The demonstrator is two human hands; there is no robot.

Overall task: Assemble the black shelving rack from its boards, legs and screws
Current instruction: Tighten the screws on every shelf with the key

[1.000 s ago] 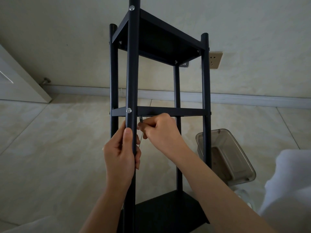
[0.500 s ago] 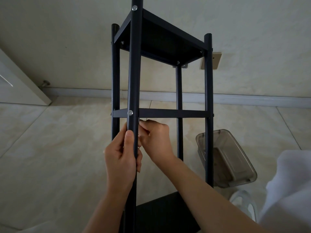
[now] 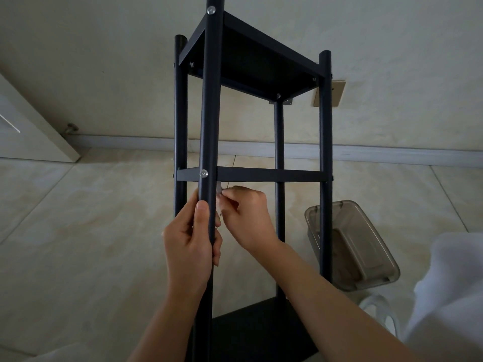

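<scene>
The black rack (image 3: 325,152) stands on the floor, its legs running up past three boards. My left hand (image 3: 190,239) grips the nearest leg (image 3: 209,113) just below the middle board (image 3: 269,175). A silver screw head (image 3: 203,174) shows on that leg at the board's level. My right hand (image 3: 248,215) reaches behind the leg under the middle board and pinches a small silver metal tool (image 3: 219,189), partly hidden by the leg. The top board (image 3: 251,56) and bottom board (image 3: 251,327) are fixed between the legs.
A translucent grey plastic box (image 3: 366,246) sits on the tiled floor right of the rack. A white door (image 3: 28,126) stands at the left. A wall socket (image 3: 337,92) is behind the rack. White cloth (image 3: 449,296) fills the lower right corner.
My right hand stays just under the middle board beside the leg, and the silver tool shows again between its fingers. The left hand keeps its grip on the leg.
</scene>
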